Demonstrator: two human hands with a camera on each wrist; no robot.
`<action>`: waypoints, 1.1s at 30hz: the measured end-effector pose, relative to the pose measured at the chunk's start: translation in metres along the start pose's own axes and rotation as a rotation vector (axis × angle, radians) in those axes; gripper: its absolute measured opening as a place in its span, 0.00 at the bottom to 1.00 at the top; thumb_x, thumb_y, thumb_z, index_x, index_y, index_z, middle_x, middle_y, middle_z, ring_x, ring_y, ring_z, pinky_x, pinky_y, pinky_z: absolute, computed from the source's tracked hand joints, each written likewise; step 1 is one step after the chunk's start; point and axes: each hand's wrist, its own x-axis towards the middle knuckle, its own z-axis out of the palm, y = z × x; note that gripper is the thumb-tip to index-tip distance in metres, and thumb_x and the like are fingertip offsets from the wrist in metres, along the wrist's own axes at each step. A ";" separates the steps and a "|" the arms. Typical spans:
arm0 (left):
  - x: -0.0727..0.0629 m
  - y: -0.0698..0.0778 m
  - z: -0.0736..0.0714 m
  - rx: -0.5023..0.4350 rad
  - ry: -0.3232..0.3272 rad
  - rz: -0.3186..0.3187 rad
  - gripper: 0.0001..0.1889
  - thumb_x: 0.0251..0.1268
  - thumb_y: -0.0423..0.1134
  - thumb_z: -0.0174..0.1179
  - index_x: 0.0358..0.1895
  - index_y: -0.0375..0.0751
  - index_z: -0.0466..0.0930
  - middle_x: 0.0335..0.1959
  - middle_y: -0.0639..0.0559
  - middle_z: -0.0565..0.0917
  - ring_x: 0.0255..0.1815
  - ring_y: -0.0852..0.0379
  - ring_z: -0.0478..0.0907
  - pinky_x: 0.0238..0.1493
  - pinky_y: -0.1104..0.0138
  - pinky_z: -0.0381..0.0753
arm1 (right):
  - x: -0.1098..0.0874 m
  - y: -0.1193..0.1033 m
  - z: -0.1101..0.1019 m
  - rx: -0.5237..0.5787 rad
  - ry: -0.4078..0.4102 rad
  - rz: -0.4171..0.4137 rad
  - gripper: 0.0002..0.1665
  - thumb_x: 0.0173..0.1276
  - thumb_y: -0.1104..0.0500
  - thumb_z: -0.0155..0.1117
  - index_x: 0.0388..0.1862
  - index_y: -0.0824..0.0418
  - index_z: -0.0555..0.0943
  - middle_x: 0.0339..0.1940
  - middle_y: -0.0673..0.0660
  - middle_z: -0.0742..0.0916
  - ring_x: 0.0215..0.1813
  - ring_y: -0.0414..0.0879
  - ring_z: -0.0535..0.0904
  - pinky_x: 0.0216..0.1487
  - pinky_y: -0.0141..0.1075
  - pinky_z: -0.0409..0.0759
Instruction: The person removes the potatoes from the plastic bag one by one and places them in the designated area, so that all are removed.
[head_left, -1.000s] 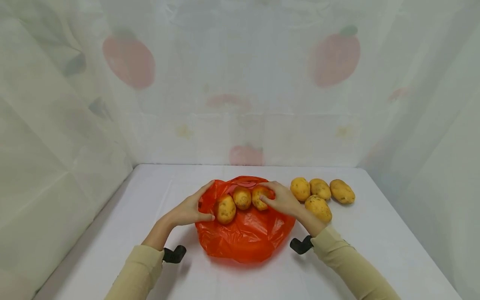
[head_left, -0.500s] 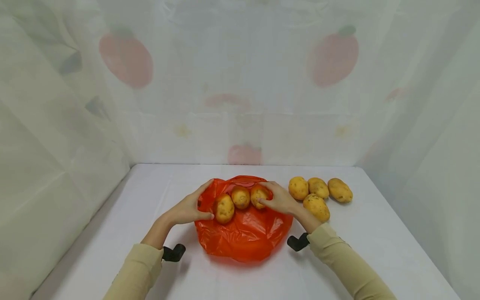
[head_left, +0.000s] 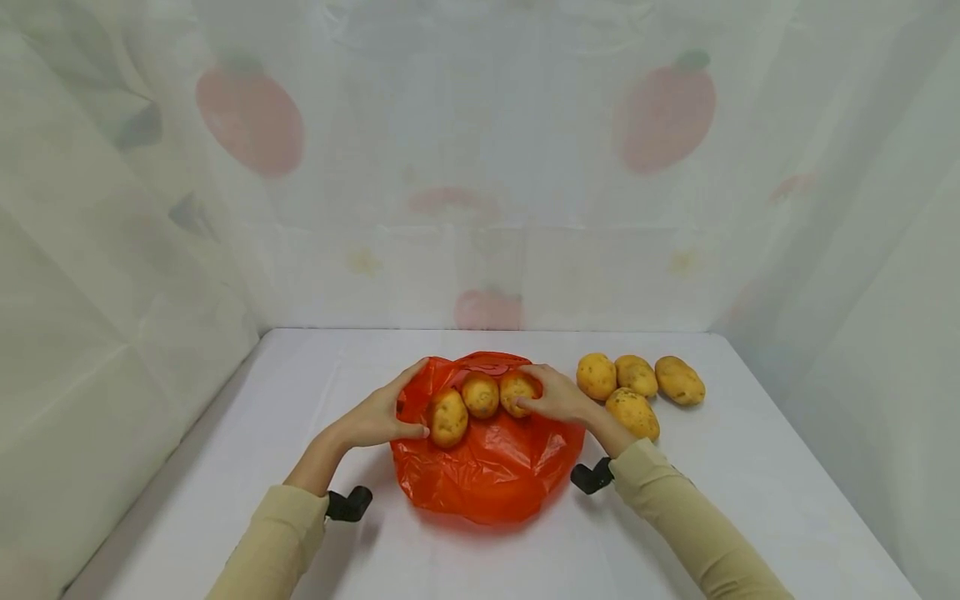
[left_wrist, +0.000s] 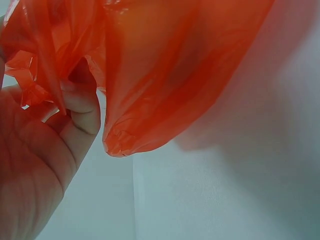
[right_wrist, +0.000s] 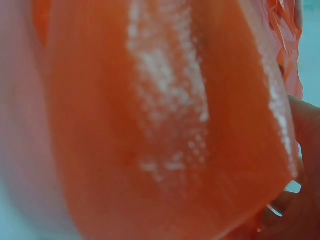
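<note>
A red plastic bag (head_left: 491, 475) is in the middle of the table, its mouth spread wide. Three potatoes show in it: one on the left (head_left: 448, 418), one in the middle (head_left: 481, 395), and one on the right (head_left: 519, 392). My left hand (head_left: 382, 414) grips the bag's left edge, thumb beside the left potato. In the left wrist view, its fingers (left_wrist: 80, 107) curl into the thin plastic. My right hand (head_left: 558, 396) holds the bag's right side, its thumb overlapping the right potato. Bag plastic (right_wrist: 165, 125) fills most of the right wrist view.
Several loose potatoes (head_left: 635, 377) lie close together on the white table (head_left: 720, 483), right of the bag. A pale patterned curtain (head_left: 480, 167) encloses the back and sides. A black wrist mount (head_left: 349, 504) juts from the left sleeve.
The hands, bag and potatoes keep nearly the same positions. The whole view has shifted slightly, and the right wrist sits a little further left.
</note>
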 end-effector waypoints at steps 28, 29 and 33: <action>0.005 -0.001 0.004 0.005 -0.016 0.014 0.52 0.47 0.44 0.70 0.72 0.66 0.42 0.69 0.49 0.60 0.64 0.47 0.64 0.59 0.50 0.70 | 0.007 0.008 0.005 0.057 -0.050 0.017 0.33 0.59 0.53 0.67 0.61 0.61 0.69 0.58 0.61 0.74 0.58 0.53 0.70 0.62 0.49 0.69; 0.006 -0.001 0.004 0.004 -0.016 0.015 0.52 0.47 0.44 0.70 0.72 0.66 0.42 0.69 0.49 0.60 0.64 0.47 0.65 0.59 0.51 0.70 | 0.007 0.008 0.005 0.058 -0.047 0.010 0.33 0.59 0.53 0.67 0.61 0.61 0.69 0.58 0.61 0.75 0.58 0.53 0.70 0.62 0.49 0.69; 0.006 0.000 0.003 0.006 -0.014 0.015 0.53 0.47 0.44 0.70 0.72 0.67 0.42 0.69 0.50 0.60 0.64 0.48 0.64 0.59 0.51 0.70 | 0.007 0.008 0.005 0.062 -0.041 0.009 0.33 0.58 0.53 0.68 0.60 0.62 0.69 0.57 0.60 0.75 0.57 0.53 0.71 0.60 0.48 0.70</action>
